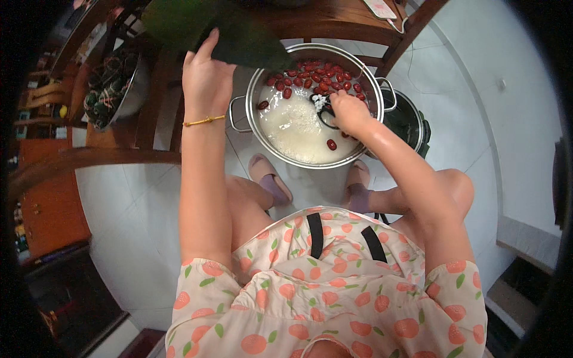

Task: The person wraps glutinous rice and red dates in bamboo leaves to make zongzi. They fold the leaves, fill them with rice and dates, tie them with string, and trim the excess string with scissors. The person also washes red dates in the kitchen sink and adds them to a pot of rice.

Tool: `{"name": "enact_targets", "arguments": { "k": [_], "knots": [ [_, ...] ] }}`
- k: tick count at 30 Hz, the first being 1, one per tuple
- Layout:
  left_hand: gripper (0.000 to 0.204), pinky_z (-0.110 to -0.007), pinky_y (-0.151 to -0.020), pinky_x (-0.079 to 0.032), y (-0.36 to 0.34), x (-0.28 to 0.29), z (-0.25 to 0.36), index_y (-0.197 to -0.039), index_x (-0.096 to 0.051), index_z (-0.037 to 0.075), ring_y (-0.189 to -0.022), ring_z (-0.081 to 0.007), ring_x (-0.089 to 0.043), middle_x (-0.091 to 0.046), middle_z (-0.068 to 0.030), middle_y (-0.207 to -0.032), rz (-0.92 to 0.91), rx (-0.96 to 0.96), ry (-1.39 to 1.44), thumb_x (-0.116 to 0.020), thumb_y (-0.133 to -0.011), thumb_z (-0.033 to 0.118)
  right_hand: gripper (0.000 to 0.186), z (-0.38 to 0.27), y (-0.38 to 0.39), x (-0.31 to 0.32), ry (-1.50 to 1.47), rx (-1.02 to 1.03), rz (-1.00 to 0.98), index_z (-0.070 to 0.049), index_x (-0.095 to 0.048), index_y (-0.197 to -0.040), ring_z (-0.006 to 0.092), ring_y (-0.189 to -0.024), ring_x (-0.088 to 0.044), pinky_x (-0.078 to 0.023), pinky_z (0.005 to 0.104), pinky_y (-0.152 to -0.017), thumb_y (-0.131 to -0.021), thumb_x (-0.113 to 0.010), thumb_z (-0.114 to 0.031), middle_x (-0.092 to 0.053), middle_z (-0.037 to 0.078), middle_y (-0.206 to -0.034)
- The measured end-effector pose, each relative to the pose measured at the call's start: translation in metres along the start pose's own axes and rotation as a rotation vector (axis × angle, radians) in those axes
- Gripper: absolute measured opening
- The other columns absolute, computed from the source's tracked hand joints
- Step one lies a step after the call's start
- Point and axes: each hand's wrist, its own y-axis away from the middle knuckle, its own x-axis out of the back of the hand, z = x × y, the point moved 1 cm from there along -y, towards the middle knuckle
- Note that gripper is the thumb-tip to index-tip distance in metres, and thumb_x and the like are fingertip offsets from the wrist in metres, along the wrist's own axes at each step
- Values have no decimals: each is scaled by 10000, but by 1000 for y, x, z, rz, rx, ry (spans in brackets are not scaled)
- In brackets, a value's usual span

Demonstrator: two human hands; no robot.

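Wide dark green leaves point(253, 45) are gripped in my left hand point(208, 74), raised over the pot's far left side. My right hand point(351, 112) reaches into a large two-handled metal pot point(276, 153), fingers closed around a black spoon point(325, 121). White rice grains point(320, 102) rest at the spoon's end; my fingers hide part of it. Wet white rice point(298, 134) fills the pot's near and left part. Red dates point(322, 73) crowd its far side, with a few lying apart in the rice.
At the left, a metal bowl point(138, 89) holds several leaf-wrapped bundles point(107, 89). A dark round container point(406, 122) stands right of the pot. Wooden furniture point(346, 27) borders the far side, with a phone point(380, 8) on it. My slippered feet point(265, 176) are near the pot.
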Motion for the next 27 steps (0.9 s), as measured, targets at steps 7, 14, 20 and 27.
{"name": "enact_targets", "arguments": {
  "k": [7, 14, 20, 27],
  "knots": [
    [296, -494, -1052, -373, -2, 0, 6, -1268, -551, 12, -1185, -303, -551, -581, -117, -1286, -69, 8, 144, -519, -995, 122, 244, -6, -7, -22, 234, 131, 131, 21, -588, -1021, 301, -889, -672, -586, 403, -741, -799, -633, -69, -570, 158, -1050],
    [205, -385, -914, -519, -5, 4, 7, -1149, -629, 13, -1036, -243, -641, -665, -91, -1136, -128, -17, 272, -546, -965, 47, 173, -16, -9, 21, 666, 207, 111, -59, -668, -952, 204, -862, -656, -560, 290, -634, -794, -641, -124, -583, 85, -999],
    [208, -368, -885, -536, -9, 8, 7, -1146, -627, -12, -1023, -242, -652, -666, -103, -1143, -144, -42, 323, -536, -971, 52, 204, -17, -7, 74, 530, 221, 3, -24, -689, -908, 249, -877, -677, -564, 361, -704, -819, -653, -204, -634, 123, -967],
    [222, -387, -872, -544, -14, 10, 9, -1156, -607, -28, -984, -265, -660, -667, -129, -1095, -143, -61, 346, -525, -973, 69, 380, 4, -14, 21, -1185, -364, -594, 31, -629, -1127, 160, -839, -653, -529, 288, -765, -955, -592, -306, -686, 111, -974]
  ]
}}
